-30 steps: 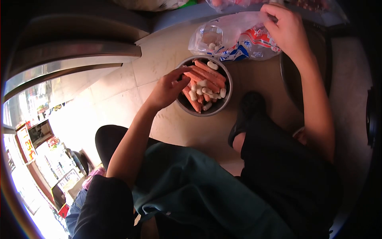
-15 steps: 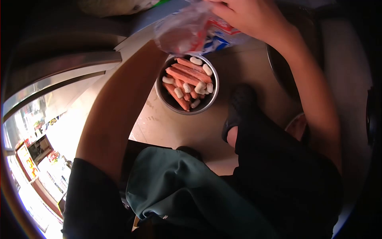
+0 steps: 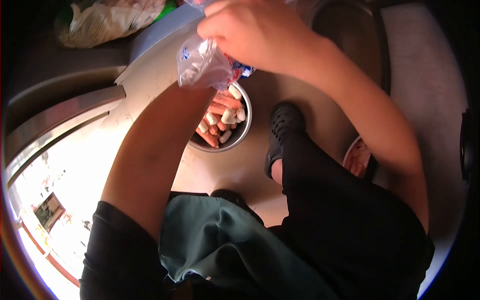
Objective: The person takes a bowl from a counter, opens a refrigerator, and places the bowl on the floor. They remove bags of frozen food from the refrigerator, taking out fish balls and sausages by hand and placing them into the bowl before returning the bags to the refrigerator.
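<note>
My right hand (image 3: 255,37) is closed on a clear plastic bag (image 3: 197,65) with red and blue print, at the top of the view. My left forearm (image 3: 155,145) reaches up to the same bag. The bag and my right hand hide my left hand, so its fingers do not show. Just below the bag, a round metal bowl (image 3: 248,120) stands on the floor. Inside it lie pinkish-orange sticks (image 3: 226,101), perhaps sausages, and several short white pieces (image 3: 235,92). The bag covers the bowl's upper left part.
A white and green plastic package (image 3: 110,22) lies at the upper left, above a metal-edged drawer or door (image 3: 65,107). A large dark round vessel (image 3: 345,35) is at the upper right. Reddish food fills another container (image 3: 357,159) beside my leg. My black shoe (image 3: 287,120) is near the bowl.
Both arms and the bag have shifted left in the view, and the bag now hides more of the bowl. The bowl also appears further left, and more of the package shows.
</note>
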Motion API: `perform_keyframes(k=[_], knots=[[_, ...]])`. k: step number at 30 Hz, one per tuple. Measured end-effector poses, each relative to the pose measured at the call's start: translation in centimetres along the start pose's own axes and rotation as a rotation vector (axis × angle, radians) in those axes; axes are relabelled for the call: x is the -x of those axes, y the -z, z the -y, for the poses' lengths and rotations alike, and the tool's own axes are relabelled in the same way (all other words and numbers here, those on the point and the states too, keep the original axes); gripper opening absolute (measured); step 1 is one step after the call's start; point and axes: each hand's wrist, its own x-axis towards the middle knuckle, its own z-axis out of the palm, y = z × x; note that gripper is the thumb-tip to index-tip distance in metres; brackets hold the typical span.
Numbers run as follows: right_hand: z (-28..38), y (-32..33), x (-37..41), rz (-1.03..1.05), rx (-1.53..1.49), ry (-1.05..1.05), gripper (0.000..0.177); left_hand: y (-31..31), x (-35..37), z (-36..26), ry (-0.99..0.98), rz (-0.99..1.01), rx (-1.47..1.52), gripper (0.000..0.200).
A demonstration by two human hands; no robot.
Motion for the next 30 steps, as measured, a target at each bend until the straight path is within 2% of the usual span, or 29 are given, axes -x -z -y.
perform_keyframes(k=[1, 2, 4, 8, 18, 30], knots=[[-0.5, -1.9, 0.7, -0.067, 0.029, -0.004, 0.002, -0.2, 0.0, -0.4, 0.003, -0.005, 0.007, 0.020], [-0.5, -1.9, 1.0, -0.065, 0.038, -0.004, 0.002, -0.4, 0.1, -0.6, 0.009, -0.011, 0.013, 0.020], [-0.3, -1.5, 1.9, 0.096, 0.057, -0.120, 0.004, -0.5, 0.3, -0.5, 0.030, -0.024, 0.022, 0.019], [-0.9, -1.5, 2.7, -0.026, -0.002, -0.147, 0.005, -1.4, 0.7, 0.3, 0.091, -0.048, 0.041, 0.018], [-0.9, -0.8, 2.3, 0.048, 0.074, -0.156, 0.007, -3.0, -0.4, -0.7, 0.206, -0.123, 0.029, 0.016], [-1.1, -0.2, 2.8, -0.040, 0.062, -0.125, 0.007, -4.1, 0.1, 0.7, 0.378, -0.194, 0.029, 0.014]])
